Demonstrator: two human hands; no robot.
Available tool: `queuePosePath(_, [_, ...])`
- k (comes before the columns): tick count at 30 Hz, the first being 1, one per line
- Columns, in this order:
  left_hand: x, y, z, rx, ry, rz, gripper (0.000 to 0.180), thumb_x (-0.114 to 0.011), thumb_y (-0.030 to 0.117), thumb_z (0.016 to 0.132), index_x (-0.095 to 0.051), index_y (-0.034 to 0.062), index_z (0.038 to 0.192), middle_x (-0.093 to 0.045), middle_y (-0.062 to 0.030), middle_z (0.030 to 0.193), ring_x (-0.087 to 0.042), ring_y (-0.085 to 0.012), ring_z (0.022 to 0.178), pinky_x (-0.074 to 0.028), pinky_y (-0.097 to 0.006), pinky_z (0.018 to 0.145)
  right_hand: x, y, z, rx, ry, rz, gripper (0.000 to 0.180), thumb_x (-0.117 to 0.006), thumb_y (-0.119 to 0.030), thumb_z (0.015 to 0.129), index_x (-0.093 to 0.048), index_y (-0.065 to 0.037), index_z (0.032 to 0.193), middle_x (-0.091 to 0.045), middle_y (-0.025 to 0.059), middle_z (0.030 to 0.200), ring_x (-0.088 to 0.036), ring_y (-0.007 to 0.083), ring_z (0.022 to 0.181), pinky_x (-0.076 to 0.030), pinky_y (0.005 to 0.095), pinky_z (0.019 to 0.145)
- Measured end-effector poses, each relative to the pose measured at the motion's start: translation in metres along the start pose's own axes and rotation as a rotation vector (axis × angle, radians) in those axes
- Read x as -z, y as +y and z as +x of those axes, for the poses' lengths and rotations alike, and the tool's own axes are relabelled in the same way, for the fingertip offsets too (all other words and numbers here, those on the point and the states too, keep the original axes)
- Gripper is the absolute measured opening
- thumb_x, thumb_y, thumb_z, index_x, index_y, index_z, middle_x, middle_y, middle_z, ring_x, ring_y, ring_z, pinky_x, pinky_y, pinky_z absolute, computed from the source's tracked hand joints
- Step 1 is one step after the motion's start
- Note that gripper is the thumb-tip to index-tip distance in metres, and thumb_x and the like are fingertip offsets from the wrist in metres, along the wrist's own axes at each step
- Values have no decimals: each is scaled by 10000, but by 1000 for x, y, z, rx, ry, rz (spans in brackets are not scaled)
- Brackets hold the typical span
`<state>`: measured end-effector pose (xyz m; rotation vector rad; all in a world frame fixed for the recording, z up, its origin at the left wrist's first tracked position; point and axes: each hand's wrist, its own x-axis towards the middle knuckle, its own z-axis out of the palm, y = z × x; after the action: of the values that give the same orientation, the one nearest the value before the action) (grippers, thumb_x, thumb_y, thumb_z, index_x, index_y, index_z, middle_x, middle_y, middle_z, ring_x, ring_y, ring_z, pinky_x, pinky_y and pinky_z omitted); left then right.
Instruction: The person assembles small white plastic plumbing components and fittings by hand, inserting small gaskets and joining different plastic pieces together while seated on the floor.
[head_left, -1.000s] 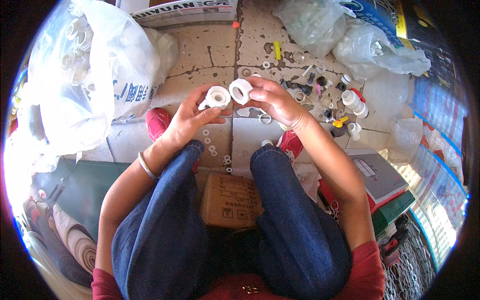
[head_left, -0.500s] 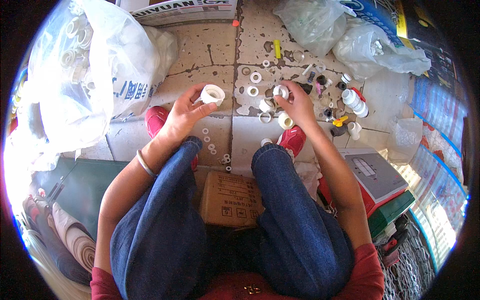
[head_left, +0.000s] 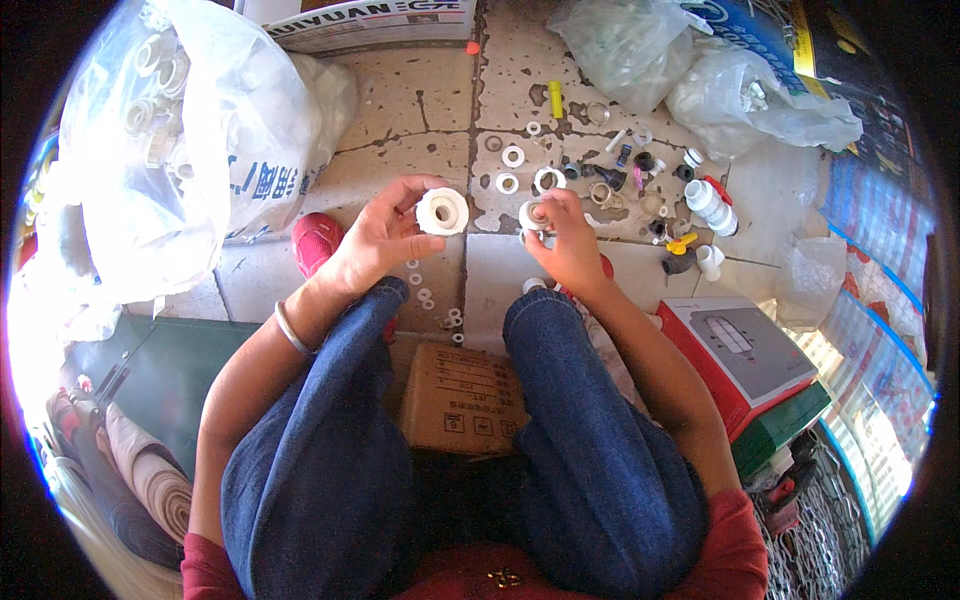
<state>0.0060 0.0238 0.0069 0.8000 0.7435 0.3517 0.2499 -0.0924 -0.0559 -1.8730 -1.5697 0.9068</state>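
Note:
Between the thumb and fingers of my left hand (head_left: 388, 232) is a white ribbed plastic pipe fitting (head_left: 443, 212), its round opening turned up toward me. A little to the right, my right hand (head_left: 570, 238) pinches a small white plastic ring-shaped piece (head_left: 533, 214). The two pieces are apart, at about the same height. Beyond my right hand, white rings (head_left: 507, 184) and a larger white ring (head_left: 549, 180) lie on the tiled floor. Small white washers (head_left: 426, 299) lie between my feet.
A clear bag of white fittings (head_left: 150, 130) stands at the left. Dark and white plumbing parts, a yellow-handled valve (head_left: 682, 244) and a yellow tube (head_left: 555, 99) are scattered at the right. A cardboard box (head_left: 465, 400) sits between my legs; a red-and-grey box (head_left: 740, 350) is at the right.
My right hand has moved left with its white piece, closer to my left hand. My left hand has shifted slightly right and down, turning the fitting's opening more toward me.

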Motion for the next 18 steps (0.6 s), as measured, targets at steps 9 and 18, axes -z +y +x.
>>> queuePosePath(9, [-10,5,-5,7,-92,84,559,-668,31,794,-380,4,1273,-495,-93,1198,-484,-165,1126,-393,-318,971,44,-100,18,97,-69,200,445,-728,-86,666,-502,-70,1049,-586,100,888,-595,274,818,-484,344,731])
queuePosePath(18, [-17,14,-7,94,-138,168,597,-702,195,792,-417,2,1279,-551,-96,1145,-534,-165,1060,-430,-315,932,46,-104,16,228,-145,194,403,-698,-50,670,-506,-65,1024,-517,120,1010,-577,302,879,-489,373,744])
